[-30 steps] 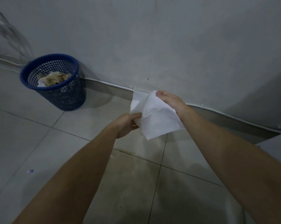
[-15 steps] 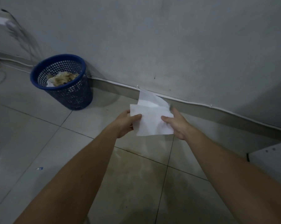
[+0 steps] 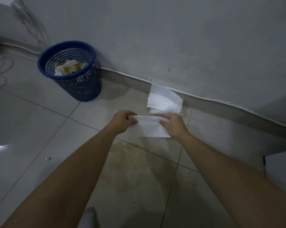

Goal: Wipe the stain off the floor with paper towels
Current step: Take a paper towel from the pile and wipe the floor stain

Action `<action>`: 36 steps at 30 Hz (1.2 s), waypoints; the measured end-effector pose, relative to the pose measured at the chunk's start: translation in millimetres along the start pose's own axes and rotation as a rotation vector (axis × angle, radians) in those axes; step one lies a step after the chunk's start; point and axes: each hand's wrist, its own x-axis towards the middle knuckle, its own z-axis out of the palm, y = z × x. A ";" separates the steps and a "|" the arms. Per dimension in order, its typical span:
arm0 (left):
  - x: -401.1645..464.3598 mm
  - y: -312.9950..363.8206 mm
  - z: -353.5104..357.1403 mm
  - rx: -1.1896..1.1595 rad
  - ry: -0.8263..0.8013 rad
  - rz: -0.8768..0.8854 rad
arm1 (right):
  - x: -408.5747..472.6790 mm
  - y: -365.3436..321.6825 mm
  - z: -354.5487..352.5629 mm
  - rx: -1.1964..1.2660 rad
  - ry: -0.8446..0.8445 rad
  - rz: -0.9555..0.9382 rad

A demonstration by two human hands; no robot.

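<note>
**Both hands held a folded paper towel above the stained floor**

Left hand (image 3: 122,120) pinched the left end of the white paper towel (image 3: 149,127), fingers curled over its top edge, thumb under. Right hand (image 3: 173,125) pinched the right end the same way, fingers bent round the fold. Both grips were closed on the sheet, nothing else in them. Towel was stretched flat between the two hands, in the air, lower edge hanging free. A second part of the towel (image 3: 163,99) stuck up and out beyond the right hand, crumpled at its base near the fingers; probably the same sheet unfolded, but the join was hidden behind the hand.

Stain (image 3: 130,162) was a brownish, patchy area on the pale floor tiles (image 3: 32,129), below and nearer the camera than the hands, spread across a grout line. Towel was not touching it.

Blue mesh wastebasket (image 3: 73,74) stood upright by the wall (image 3: 172,38), left of the hands and well apart, with crumpled brown-stained paper (image 3: 71,67) inside. White cable (image 3: 204,97) ran along the skirting. Loose cords (image 3: 0,68) lay on the floor at far left. Small blue scrap (image 3: 47,159) lay on a tile left of the forearm. Corner of a white object (image 3: 282,170) was at right edge.
</note>
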 end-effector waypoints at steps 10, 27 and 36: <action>-33.2 -54.9 -49.0 -0.020 0.020 -0.055 | 2.3 -39.9 47.6 -0.002 -0.156 -0.187; -77.5 -157.2 -46.8 0.218 0.037 -0.274 | -5.9 -38.0 169.1 -0.208 -0.274 -0.124; -100.0 -162.8 -1.1 0.740 0.103 0.177 | -42.0 -27.6 191.2 -0.590 -0.273 -0.442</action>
